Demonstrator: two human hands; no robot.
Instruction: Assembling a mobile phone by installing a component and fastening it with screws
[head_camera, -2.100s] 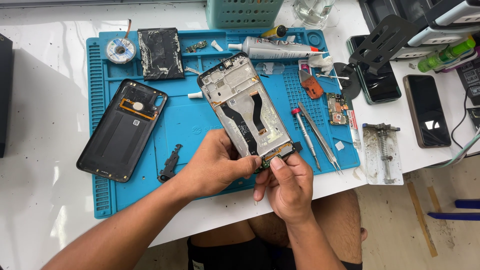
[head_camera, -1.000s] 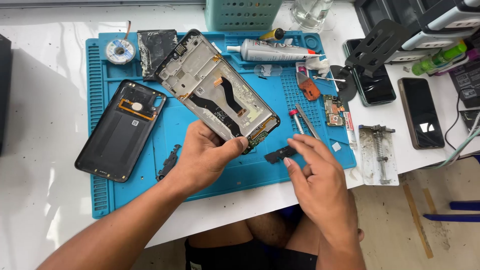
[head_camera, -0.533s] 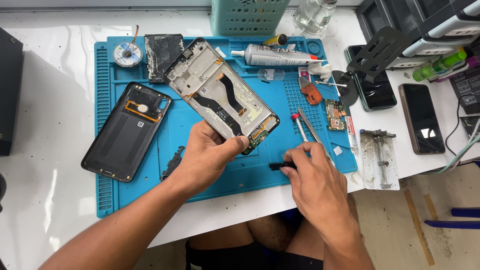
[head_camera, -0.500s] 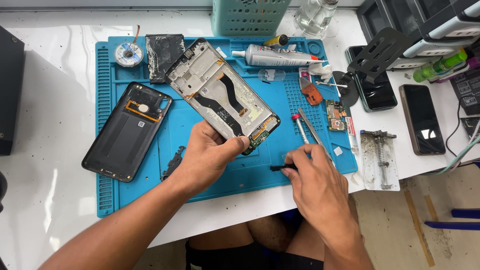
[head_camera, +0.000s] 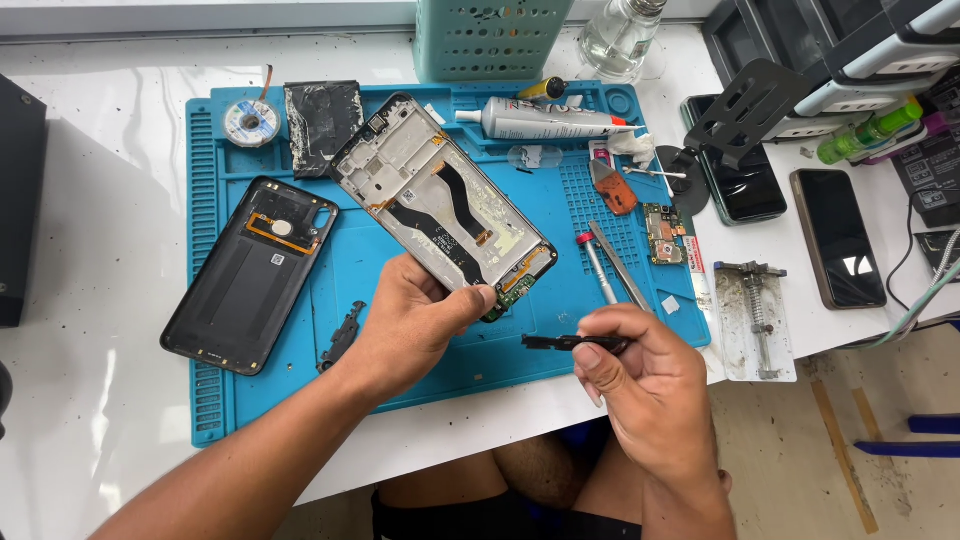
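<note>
**Two hands on an opened smartphone: frame and loose bottom cover**

Two parts are in my grip. My left hand (head_camera: 415, 325) grasps the opened phone frame (head_camera: 442, 205) by its lower end, thumb over the edge beside the small green charging board, fingers underneath. The frame is tilted, its upper end pointing toward the far left of the blue repair mat (head_camera: 540, 340), with the black flex cable running down its middle facing up.

My right hand (head_camera: 650, 385) is closed in a pinch on a narrow black plastic cover strip (head_camera: 560, 343). The strip is held level, just below and to the right of the frame's lower end, apart from it.

Surroundings on the mat:
- Black back cover (head_camera: 245, 275), inner side up, left of the frame.
- Small black bracket (head_camera: 342, 335) lying near my left wrist.
- Screwdriver with a red collar (head_camera: 597, 268) and metal tweezers (head_camera: 622, 268), side by side, right of the frame.
- Small circuit board (head_camera: 663, 232) near the mat's right edge.
- White adhesive tube (head_camera: 545, 120) along the far edge.
- Solder wick spool (head_camera: 251, 122) in the far left corner.

Off the mat, two dark phones (head_camera: 838, 238) lie on the white table to the right.
</note>
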